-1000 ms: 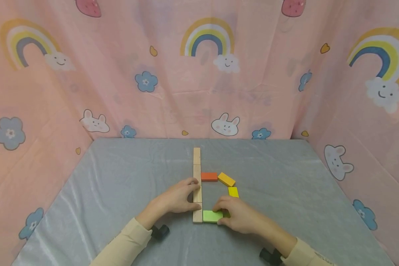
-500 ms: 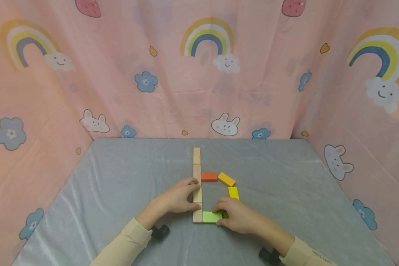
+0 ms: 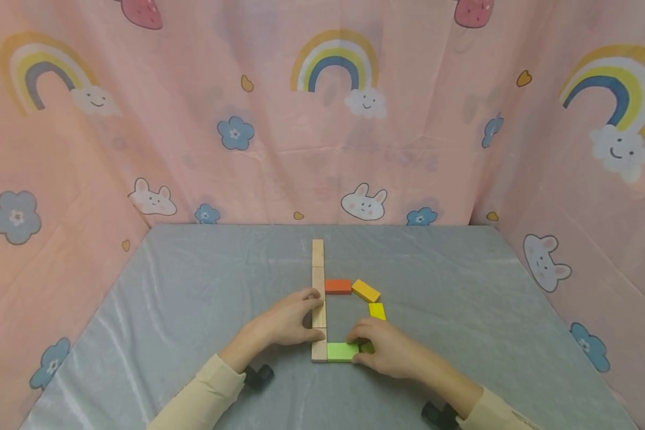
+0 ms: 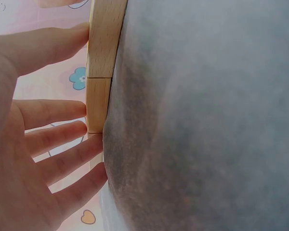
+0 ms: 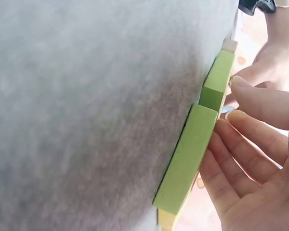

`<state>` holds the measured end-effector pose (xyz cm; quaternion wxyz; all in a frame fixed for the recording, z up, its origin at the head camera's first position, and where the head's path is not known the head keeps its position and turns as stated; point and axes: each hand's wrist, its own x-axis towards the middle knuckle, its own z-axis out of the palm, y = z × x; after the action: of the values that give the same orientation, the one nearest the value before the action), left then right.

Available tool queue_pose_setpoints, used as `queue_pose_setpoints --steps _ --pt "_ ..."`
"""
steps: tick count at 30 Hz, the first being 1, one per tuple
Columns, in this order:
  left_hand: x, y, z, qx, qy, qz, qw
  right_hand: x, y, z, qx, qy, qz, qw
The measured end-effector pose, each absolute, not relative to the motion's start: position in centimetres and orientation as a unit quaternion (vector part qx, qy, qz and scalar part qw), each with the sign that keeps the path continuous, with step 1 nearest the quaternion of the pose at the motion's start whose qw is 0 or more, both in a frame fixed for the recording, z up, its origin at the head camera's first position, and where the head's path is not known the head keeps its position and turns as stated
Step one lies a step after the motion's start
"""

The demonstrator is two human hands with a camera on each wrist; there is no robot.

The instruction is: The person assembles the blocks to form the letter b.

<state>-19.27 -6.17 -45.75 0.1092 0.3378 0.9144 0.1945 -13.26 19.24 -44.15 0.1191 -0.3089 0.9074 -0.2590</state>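
Observation:
My left hand (image 3: 282, 321) rests along a line of plain wooden blocks (image 3: 318, 254), with thumb and fingertips against its upper edge. In the left wrist view, the fingers are spread and nearly straight beside the wooden blocks (image 4: 97, 103). The light green block (image 3: 342, 352) lies flat, its left end against the wooden line. My right hand (image 3: 389, 348) is at its right end, thumb tip right at the edge. A second, darker green block (image 5: 185, 161) stands end to end with the light green block (image 5: 218, 77) under the right fingers, mostly hidden in the head view.
A red-orange block (image 3: 338, 286) touches the wooden line farther back. An orange-yellow block (image 3: 366, 291) and a yellow block (image 3: 377, 311) continue the curve from it. Grey cloth (image 3: 220, 263) covers the table; pink patterned curtains (image 3: 279, 173) stand around it.
The light green block has shifted slightly toward the person, its end now level with the wooden line's near end. My right hand has eased slightly to the right; the left stays put.

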Motion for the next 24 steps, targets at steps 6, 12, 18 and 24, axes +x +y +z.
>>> queue_pose_setpoints --steps 6,12,18,24 --pt "-19.3 -6.2 -45.8 0.339 0.915 0.192 0.104 -12.9 19.8 -43.8 -0.301 0.913 -0.254 0.105" --pt "-19.2 -6.2 -45.7 0.339 0.915 0.191 0.106 -12.7 21.1 -43.6 -0.280 0.923 -0.250 0.085" --pt "-19.2 -6.1 -45.7 0.334 0.915 0.196 0.113 -12.4 22.4 -43.1 -0.251 0.941 -0.222 0.048" --pt "-19.2 -6.1 -45.7 0.334 0.916 0.194 0.110 -12.1 22.8 -42.9 -0.213 0.954 -0.199 0.065"
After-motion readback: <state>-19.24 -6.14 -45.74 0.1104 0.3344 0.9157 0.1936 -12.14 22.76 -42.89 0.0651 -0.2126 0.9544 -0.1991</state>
